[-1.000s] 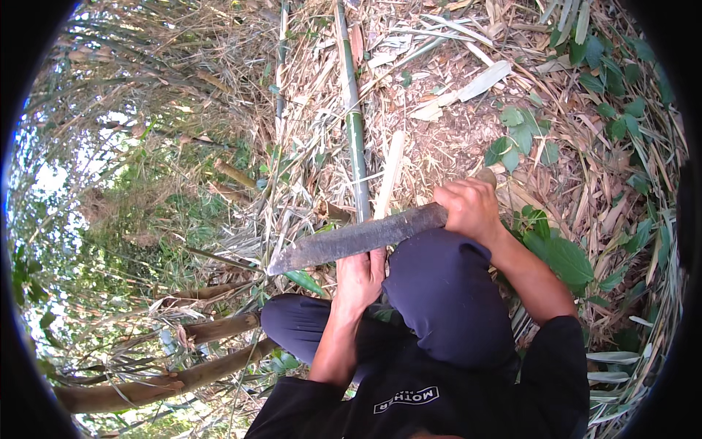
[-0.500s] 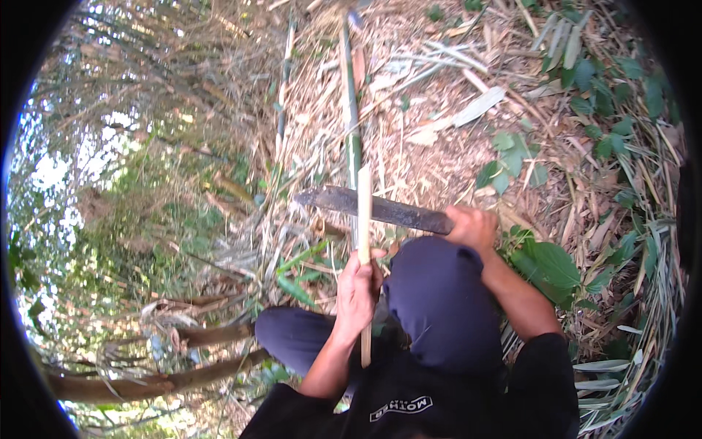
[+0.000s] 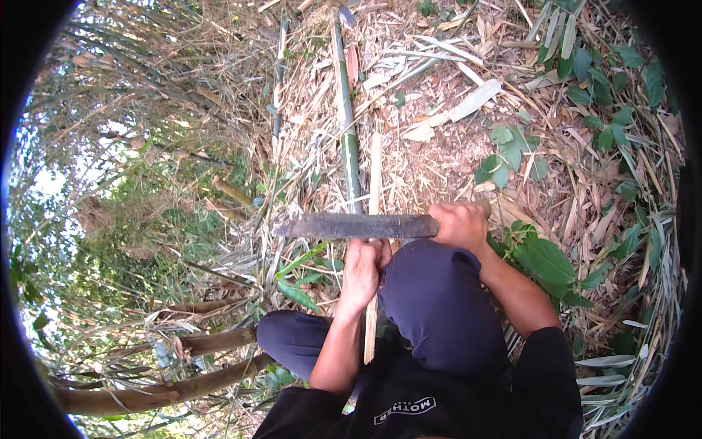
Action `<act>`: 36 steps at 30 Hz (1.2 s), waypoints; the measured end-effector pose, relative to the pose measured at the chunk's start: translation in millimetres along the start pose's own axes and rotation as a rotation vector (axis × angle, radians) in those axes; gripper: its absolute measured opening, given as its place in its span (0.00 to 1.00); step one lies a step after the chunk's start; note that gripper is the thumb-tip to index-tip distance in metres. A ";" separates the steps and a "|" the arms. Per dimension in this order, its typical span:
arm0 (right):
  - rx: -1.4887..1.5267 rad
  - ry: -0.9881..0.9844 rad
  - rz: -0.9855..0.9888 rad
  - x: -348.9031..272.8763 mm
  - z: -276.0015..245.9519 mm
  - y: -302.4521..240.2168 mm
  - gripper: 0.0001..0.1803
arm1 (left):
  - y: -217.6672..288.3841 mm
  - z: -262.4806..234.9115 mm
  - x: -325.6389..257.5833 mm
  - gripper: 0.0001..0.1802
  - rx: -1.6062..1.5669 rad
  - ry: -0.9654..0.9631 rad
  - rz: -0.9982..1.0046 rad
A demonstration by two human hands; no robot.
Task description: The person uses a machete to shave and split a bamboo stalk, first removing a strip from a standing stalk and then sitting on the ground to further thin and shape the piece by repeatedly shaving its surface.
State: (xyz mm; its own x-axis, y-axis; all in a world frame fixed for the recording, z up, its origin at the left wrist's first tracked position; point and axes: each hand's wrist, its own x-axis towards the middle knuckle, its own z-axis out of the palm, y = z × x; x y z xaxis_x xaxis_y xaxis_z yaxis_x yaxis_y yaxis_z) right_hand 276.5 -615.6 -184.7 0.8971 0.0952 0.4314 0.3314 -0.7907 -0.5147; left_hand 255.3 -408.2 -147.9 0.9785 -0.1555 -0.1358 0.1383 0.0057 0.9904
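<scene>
Pale split bamboo strip [image 3: 374,175] runs upright through your left hand [image 3: 363,265], which is wrapped around it just beside your knee. Your right hand [image 3: 461,223] is clenched on the handle of a long dark flat-bladed machete [image 3: 356,226], lying crosswise over the strip just beyond your left hand. Beside the strip lies a green bamboo pole [image 3: 346,124] among dry leaf litter [image 3: 439,157].
</scene>
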 end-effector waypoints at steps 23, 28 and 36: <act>0.021 0.043 -0.044 -1.5 0.4 9.0 0.23 | -4.5 -7.1 7.1 0.15 0.209 -0.171 0.022; 0.001 0.053 -0.120 0.3 -1.0 9.2 0.23 | 0.1 -5.5 12.0 0.12 0.306 -0.185 0.025; 0.019 0.096 -0.197 8.9 3.5 12.8 0.27 | -3.4 -1.5 1.5 0.07 0.673 -0.085 0.258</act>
State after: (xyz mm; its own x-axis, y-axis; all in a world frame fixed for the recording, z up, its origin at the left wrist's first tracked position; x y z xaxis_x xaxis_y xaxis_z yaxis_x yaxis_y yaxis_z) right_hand 289.8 -622.8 -190.0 0.7828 0.1882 0.5931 0.5039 -0.7510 -0.4267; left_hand 256.6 -407.0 -151.5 0.9482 -0.3076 0.0796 -0.2461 -0.5524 0.7964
